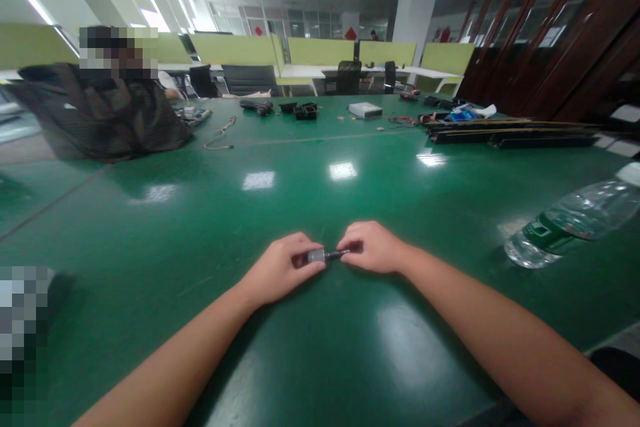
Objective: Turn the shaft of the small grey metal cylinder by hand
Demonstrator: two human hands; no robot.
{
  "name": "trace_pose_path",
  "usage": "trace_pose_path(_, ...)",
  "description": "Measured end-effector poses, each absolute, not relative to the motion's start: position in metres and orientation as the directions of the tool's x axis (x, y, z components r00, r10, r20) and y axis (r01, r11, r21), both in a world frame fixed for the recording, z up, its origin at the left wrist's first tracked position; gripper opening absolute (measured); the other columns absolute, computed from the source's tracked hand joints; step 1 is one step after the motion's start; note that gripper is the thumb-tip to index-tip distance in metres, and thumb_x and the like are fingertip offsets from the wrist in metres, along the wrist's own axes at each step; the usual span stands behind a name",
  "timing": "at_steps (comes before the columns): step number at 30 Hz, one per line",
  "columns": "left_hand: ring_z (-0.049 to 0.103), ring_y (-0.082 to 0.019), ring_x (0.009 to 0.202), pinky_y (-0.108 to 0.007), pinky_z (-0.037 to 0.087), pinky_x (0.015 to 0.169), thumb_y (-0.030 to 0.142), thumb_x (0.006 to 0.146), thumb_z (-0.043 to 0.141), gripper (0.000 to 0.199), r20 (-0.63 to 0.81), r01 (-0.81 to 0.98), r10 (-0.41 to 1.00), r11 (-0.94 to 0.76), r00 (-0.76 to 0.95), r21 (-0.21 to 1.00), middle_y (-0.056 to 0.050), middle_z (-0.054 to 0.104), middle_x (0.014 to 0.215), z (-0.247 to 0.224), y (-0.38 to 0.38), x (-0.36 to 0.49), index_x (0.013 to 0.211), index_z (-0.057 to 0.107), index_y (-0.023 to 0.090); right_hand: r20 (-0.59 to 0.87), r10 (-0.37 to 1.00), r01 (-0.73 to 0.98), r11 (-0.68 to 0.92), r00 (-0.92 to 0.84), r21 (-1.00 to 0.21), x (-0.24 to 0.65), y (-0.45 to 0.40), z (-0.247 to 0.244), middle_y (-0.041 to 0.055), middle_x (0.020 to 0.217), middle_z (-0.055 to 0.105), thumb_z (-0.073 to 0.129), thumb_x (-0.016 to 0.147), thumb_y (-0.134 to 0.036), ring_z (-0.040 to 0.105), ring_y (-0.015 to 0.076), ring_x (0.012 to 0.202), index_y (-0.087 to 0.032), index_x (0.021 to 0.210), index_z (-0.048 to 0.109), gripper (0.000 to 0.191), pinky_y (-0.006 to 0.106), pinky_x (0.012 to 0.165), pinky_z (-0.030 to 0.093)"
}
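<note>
A short cylindrical tool (317, 255), with a grey body and a thinner black end, lies level between my two hands, just above or on the green table (280, 353). Thumb and fingers of my left hand (284, 265) are closed round its grey body. My right hand (373, 247) pinches at the thin black end, where the fingertips hide the very tip. Whether a smaller piece sits in that pinch I cannot make out. The exact kind of tool is too small to tell.
On the right a clear water bottle (565, 223) lies tilted. A large dark bag (107, 110) stands at the far left, with a person behind it. Along the far edge are a white box (365, 110), black parts (305, 111), a cable (219, 137) and long black strips (510, 133).
</note>
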State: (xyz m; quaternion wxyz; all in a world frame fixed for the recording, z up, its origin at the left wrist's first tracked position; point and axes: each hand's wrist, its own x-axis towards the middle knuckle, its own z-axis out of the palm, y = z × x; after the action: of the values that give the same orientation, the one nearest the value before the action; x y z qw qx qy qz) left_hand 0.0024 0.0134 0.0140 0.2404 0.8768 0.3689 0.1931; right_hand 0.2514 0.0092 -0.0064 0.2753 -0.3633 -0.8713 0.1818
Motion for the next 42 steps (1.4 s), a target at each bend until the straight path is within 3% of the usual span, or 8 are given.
trace_pose_path(28,0.056,-0.014,0.069,-0.023,0.044,0.064,0.043,0.089,0.062,0.029,0.168,0.552,0.741,-0.612,0.65,0.566,-0.003,0.063,0.084,0.015,0.012,0.003,0.105,0.073,0.022,0.289,0.767,0.58,0.629,-0.573,-0.518,0.263,0.01,-0.001,0.003,0.083,0.071,0.071,0.075,-0.018,0.062,0.0144,0.079,-0.018,0.087,0.076,0.013,0.025,0.074,0.045)
trace_pose_path(42,0.058,-0.014,0.069,-0.024,0.046,0.064,0.044,0.089,0.061,0.03,0.172,0.554,0.747,-0.608,0.643,0.569,-0.003,0.065,0.087,0.016,0.011,0.004,0.103,0.074,0.021,0.143,0.848,0.596,0.469,-0.511,-0.652,0.282,0.015,0.009,0.002,0.08,0.07,0.074,0.073,-0.018,0.062,0.0123,0.07,-0.018,0.088,0.077,0.015,0.023,0.065,0.046)
